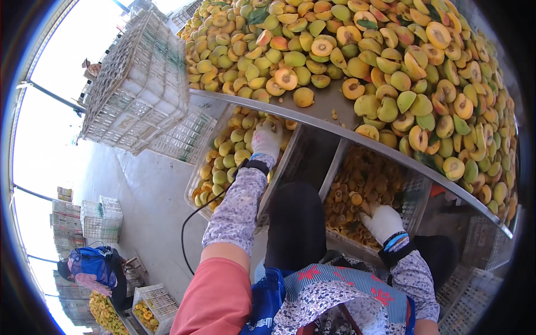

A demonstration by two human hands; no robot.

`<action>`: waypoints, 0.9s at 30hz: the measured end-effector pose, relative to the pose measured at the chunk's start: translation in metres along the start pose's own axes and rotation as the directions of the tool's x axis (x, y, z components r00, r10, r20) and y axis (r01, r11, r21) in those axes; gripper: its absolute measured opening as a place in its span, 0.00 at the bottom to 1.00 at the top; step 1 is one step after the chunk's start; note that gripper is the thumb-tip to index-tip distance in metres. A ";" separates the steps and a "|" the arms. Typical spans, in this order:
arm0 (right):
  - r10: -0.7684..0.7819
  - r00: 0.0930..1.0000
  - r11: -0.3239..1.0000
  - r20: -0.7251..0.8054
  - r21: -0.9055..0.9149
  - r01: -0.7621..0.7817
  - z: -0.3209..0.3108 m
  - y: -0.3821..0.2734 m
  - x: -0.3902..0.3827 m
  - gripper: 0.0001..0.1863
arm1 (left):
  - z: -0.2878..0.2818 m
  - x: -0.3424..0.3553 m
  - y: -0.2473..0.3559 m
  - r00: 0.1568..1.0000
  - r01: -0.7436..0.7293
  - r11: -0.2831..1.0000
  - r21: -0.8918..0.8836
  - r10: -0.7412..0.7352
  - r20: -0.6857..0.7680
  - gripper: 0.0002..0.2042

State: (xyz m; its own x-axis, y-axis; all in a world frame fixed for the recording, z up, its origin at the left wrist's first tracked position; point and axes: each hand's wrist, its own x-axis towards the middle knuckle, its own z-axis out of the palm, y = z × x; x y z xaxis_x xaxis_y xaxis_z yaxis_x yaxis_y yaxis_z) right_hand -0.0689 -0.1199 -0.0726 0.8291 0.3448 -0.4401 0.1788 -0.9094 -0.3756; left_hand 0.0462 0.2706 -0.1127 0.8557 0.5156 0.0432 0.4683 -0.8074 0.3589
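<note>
My left hand, in a white glove, reaches down onto the yellow-green peach halves in a crate to the left of my knee. Its fingertips point away from me, and whether they grip a peach is hidden. My right hand, gloved too, is over a crate of brown-orange pits and scraps. Its fingers are closed at the tips, by a small orange-brown piece I cannot make out. Beyond both hands, a metal table bears a large heap of halved peaches, some with cut faces up.
A metal table edge runs above both crates. Stacked white plastic crates stand at the left. A black cord hangs from my left wrist. Another person bends near fruit crates at lower left.
</note>
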 end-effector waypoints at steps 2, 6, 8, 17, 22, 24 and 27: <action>0.006 1.000 1.000 0.004 -0.021 -0.006 0.006 0.004 0.003 0.23 | 0.026 0.016 -0.002 0.997 -0.044 0.982 0.182 0.031 0.072 0.32; 0.071 0.997 0.997 0.035 -0.031 -0.070 0.008 0.006 0.000 0.23 | 0.065 0.016 0.029 0.926 -0.266 0.839 0.474 0.087 0.367 0.35; 0.053 0.997 0.998 0.055 -0.020 -0.052 -0.001 -0.001 0.001 0.23 | 0.083 0.033 0.008 0.931 -0.264 0.870 0.418 0.116 0.346 0.35; 0.038 0.984 0.999 -0.173 0.005 -0.037 -0.003 0.025 0.005 0.22 | 0.025 -0.001 0.001 0.758 -0.242 0.901 -0.360 -0.057 -0.650 0.13; 0.026 0.980 0.988 -0.195 0.156 0.005 -0.034 -0.007 -0.002 0.23 | -0.068 -0.027 0.111 0.693 -0.701 0.519 -0.489 0.331 -0.641 0.12; 0.004 0.979 0.985 -0.206 0.169 0.032 -0.029 -0.004 -0.005 0.23 | -0.068 -0.017 0.168 0.812 -0.582 0.614 -0.534 0.479 -0.334 0.19; -0.039 0.975 0.982 -0.218 0.174 0.079 -0.031 -0.005 -0.011 0.22 | -0.042 0.007 0.228 0.911 -0.371 0.841 -0.393 0.412 0.022 0.31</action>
State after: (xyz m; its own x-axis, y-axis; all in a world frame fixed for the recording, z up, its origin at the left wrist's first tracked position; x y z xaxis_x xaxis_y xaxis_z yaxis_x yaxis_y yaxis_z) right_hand -0.0621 -0.1264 -0.0407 0.9170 0.3212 -0.2364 0.1483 -0.8249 -0.5454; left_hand 0.1498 0.1025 0.0088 0.9774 0.1302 0.1666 -0.0103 -0.7577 0.6525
